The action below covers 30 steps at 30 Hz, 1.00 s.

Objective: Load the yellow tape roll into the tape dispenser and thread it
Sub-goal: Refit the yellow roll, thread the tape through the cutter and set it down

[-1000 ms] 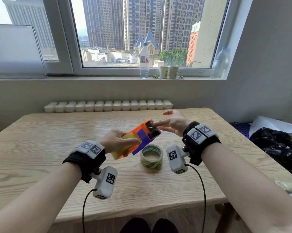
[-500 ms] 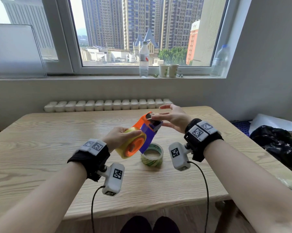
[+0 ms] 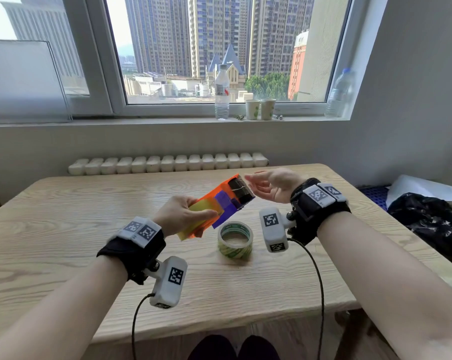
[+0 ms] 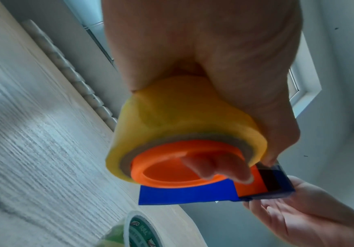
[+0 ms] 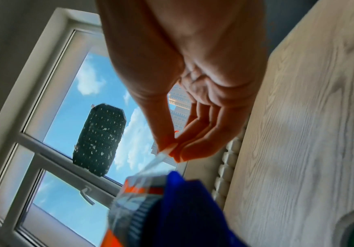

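My left hand (image 3: 191, 216) grips the yellow tape roll (image 4: 171, 113), which sits on the orange hub (image 4: 167, 168) of the orange and blue tape dispenser (image 3: 227, 198). One finger reaches into the hub. I hold the dispenser tilted above the wooden table (image 3: 63, 229), its toothed cutter end pointing up and right. My right hand (image 3: 253, 184) is just right of the cutter, palm turned up. In the right wrist view its thumb and fingers (image 5: 184, 150) pinch a clear strip of tape (image 5: 153, 163) that runs to the dispenser's head (image 5: 142, 188).
A second tape roll with green print (image 3: 235, 240) lies flat on the table under the dispenser. A black bag (image 3: 432, 219) lies off the table's right edge. A bottle (image 3: 221, 92) and two paper cups (image 3: 260, 109) stand on the far window sill.
My left hand has turned the dispenser so the roll shows edge-on instead of side-on. My right hand has rolled palm-up and shifted to the right of the cutter.
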{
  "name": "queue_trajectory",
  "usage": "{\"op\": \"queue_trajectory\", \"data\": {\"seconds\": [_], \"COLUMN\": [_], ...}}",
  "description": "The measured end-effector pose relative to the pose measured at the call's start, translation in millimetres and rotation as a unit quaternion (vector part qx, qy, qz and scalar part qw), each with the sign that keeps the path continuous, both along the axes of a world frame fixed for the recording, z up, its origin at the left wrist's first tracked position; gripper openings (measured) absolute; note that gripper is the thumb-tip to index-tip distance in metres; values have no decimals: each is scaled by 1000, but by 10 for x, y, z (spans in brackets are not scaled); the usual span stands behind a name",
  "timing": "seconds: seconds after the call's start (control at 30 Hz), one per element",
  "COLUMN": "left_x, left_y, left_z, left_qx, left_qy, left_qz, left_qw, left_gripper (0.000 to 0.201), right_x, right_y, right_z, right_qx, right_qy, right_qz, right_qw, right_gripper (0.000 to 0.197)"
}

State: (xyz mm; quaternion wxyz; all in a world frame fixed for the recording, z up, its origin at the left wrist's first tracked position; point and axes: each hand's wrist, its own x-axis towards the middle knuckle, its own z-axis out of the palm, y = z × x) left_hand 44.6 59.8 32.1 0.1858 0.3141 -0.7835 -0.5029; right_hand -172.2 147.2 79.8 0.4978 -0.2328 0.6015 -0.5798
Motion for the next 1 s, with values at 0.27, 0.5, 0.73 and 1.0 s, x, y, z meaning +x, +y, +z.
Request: {"op": "queue_trajectory", "data": {"seconds": [0.27, 0.5, 0.73, 1.0], "left_x": [28, 19, -40, -15], "left_y": [29, 37, -92, -185], "left_z": [-49, 174, 204, 38], "left_qx": [-32, -19, -46, -10], "left_qy": [0, 120, 0, -42], "left_qz": [6, 32, -15, -9], "left_qw": [999, 992, 999, 999], "left_gripper": [23, 6, 18, 28], "right_x": [7, -168, -145, -79], "right_y": [-50, 42, 59, -16], "right_z": [-32, -466, -524, -373], "right_qx": [49, 29, -38, -57], "right_qy": [1, 107, 72, 49], "right_qz": [1, -137, -113, -71], "right_qw": [999, 984, 990, 995], "right_gripper": [15, 16, 16, 17]}}
